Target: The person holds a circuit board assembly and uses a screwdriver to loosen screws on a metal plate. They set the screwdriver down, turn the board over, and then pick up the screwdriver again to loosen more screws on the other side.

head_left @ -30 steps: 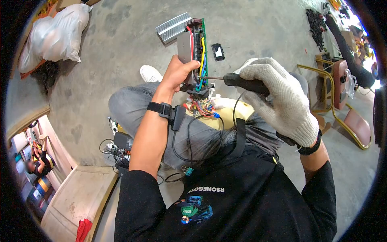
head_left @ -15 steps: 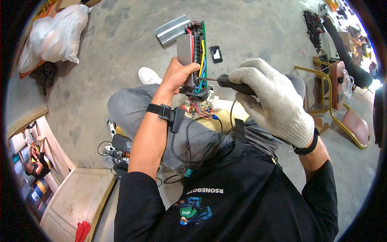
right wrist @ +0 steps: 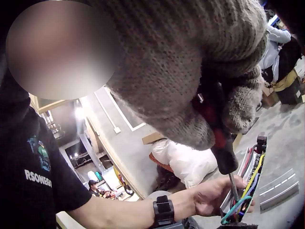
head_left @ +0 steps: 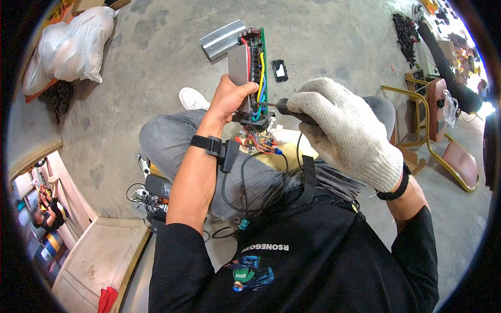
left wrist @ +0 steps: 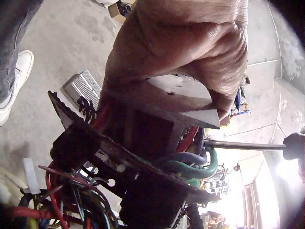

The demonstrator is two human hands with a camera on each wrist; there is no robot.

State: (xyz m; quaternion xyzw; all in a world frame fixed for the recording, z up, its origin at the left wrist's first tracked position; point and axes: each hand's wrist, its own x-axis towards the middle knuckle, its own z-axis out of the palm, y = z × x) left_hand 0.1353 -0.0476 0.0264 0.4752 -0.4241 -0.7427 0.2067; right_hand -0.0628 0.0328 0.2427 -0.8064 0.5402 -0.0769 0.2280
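Note:
My bare left hand (head_left: 228, 100) grips a circuit board (head_left: 263, 44) with a grey metal plate (head_left: 238, 65) along its side, the thumb lying over its edge. Yellow, blue and green wires (left wrist: 209, 164) run along the board, and a bundle of thinner wires (head_left: 261, 140) hangs from its near end. In a knitted white glove, my right hand (head_left: 349, 133) holds a black-handled screwdriver (right wrist: 224, 155). Its metal shaft (left wrist: 248, 144) reaches in beside the thick wires, close to the plate; the tip is hidden among them.
On the floor beyond the board lie a ribbed aluminium housing (head_left: 223, 40) and a small black part (head_left: 279, 70). A metal-framed chair (head_left: 433, 125) stands at right, a white sack (head_left: 73, 44) at far left. A black cable (head_left: 245, 182) crosses the lap.
My gloved right hand has shifted left toward the board, and its fingers sit differently around the screwdriver handle. The left hand and the board have stayed nearly in place.

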